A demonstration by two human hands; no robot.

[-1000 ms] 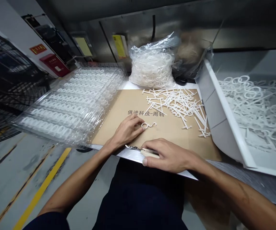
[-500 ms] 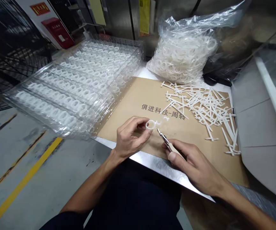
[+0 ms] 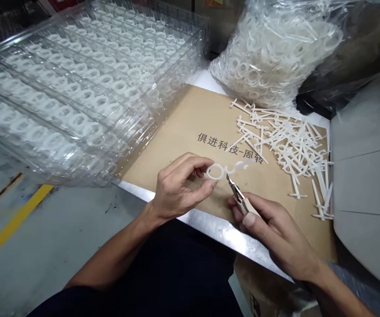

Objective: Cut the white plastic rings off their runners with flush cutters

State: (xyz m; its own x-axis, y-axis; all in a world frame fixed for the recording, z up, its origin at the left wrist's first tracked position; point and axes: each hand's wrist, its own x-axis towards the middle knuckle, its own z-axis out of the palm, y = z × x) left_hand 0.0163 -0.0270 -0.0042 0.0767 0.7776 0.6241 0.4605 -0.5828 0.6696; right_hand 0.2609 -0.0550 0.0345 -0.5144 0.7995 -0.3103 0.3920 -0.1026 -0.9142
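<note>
Between its thumb and fingertips, my left hand (image 3: 187,184) pinches a white plastic ring (image 3: 215,171), from which a thin stem stretches to the right. My right hand (image 3: 269,220) is closed around small cutting pliers (image 3: 239,193) with pale handles. The plier tips lie just right of the ring, close to the stem; whether they touch it I cannot tell. Both hands are over the near part of a brown cardboard sheet (image 3: 173,132) with dark printed characters. White plastic sprues (image 3: 289,141) lie heaped on the right part of the cardboard.
Stacked clear trays (image 3: 104,79) filled with white ring parts stand at the left. A clear bag (image 3: 269,57) of rings sits at the back. To the right is a grey container (image 3: 368,176). The metal table edge (image 3: 216,229) runs in front of me.
The view has moved closer and lower, so the trays and bag look larger. The plier tips are now nearer the stem beside the ring. Both hands keep their hold.
</note>
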